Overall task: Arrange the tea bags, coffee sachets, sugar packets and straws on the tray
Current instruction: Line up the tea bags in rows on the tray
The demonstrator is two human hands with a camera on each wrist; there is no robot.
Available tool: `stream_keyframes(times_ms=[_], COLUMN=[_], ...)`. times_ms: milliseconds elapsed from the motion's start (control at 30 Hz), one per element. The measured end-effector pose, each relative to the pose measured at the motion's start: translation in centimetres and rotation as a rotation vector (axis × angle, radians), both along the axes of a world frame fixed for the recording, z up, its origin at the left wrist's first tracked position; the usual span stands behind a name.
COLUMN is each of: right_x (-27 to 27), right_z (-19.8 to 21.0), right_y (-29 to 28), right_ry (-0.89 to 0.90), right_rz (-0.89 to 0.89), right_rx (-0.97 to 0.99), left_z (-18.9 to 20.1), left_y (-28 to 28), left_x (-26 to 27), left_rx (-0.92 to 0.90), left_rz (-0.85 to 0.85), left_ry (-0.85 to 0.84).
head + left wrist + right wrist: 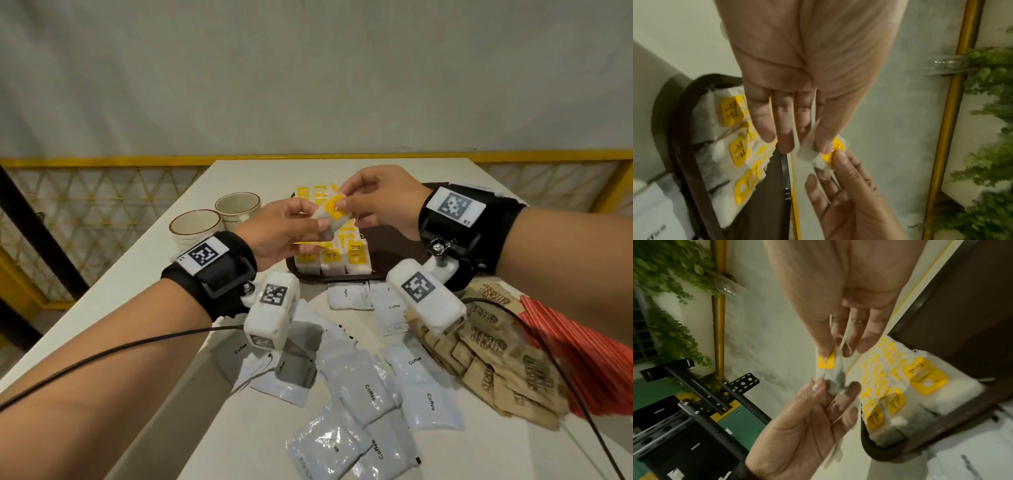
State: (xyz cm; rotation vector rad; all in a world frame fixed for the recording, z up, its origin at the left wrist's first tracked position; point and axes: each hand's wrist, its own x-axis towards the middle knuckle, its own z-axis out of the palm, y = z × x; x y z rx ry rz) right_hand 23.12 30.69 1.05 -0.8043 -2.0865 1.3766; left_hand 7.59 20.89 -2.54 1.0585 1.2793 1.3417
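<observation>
A white tea bag (334, 214) with a yellow tag is pinched by the left hand (286, 229) and right hand (380, 198) above the tray (394, 240), its long side tilted.

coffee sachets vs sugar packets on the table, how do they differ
The coffee sachets are glossy white with small black "Coffee" lettering; the sugar packets are matt brown paper with large dark print. The coffee sachets are scattered across the near middle of the table; the sugar packets are piled closer together to the right, beside the red straws. Both are flat and rectangular, and both lie off the tray.
</observation>
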Motion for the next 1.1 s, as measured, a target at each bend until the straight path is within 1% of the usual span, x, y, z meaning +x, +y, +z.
stream_keyframes(times_ms=[33,67,167,233,333,467,567,667,733,767,867,967,1100], right_x=[0.0,-0.1,-0.1,0.0,-0.2,-1.0,-1.6,-2.5,-3.0,-3.2,-3.6,-3.9,-3.7], right_z=[0.2,0.4,1.0,1.4,1.5,0.6,-0.6,-1.6,-2.0,-2.1,-2.7,-3.2,-3.1], right_y=[0.1,0.2,0.1,0.1,-0.1,-0.4,-0.8,-1.2,-1.3,-1.3,-1.2,-0.8,-0.3], right_ry=[-0.003,-0.051,-0.256,-0.317,-0.304,-0.25,-0.329,-0.409,-0.43,-0.424,-0.4,-0.402,-0.357], right_rz=[0.005,0.033,0.136,0.193,0.187,0.122,0.172,0.224,0.226,0.218,0.202,0.177,0.088], right_rx=[0.032,0.08,0.242,0.223,0.201,0.232,0.27,0.343,0.373,0.37,0.346,0.38,0.526], left_z=[-0.1,-0.1,-0.4,-0.5,-0.6,-1.2,-1.2,-1.0,-0.9,-0.8,-0.8,-1.1,-2.1], left_y=[-0.1,-0.2,-0.4,-0.6,-0.7,-0.7,-0.9,-1.0,-0.9,-0.9,-0.9,-0.7,-0.6], left_x=[-0.2,-0.4,-1.1,-1.5,-1.9,-2.1,-1.4,-1.3,-1.6,-1.7,-1.7,-1.5,-1.6], left_rx=[-0.017,-0.03,-0.051,-0.054,-0.071,-0.142,-0.198,-0.205,-0.214,-0.22,-0.24,-0.255,-0.294], left_rz=[0.009,0.021,0.056,0.076,0.099,0.121,0.047,0.043,0.045,0.039,0.045,0.093,0.143], left_ry=[0.04,0.075,0.178,0.222,0.284,0.444,0.511,0.732,0.885,0.936,0.982,1.015,0.941])
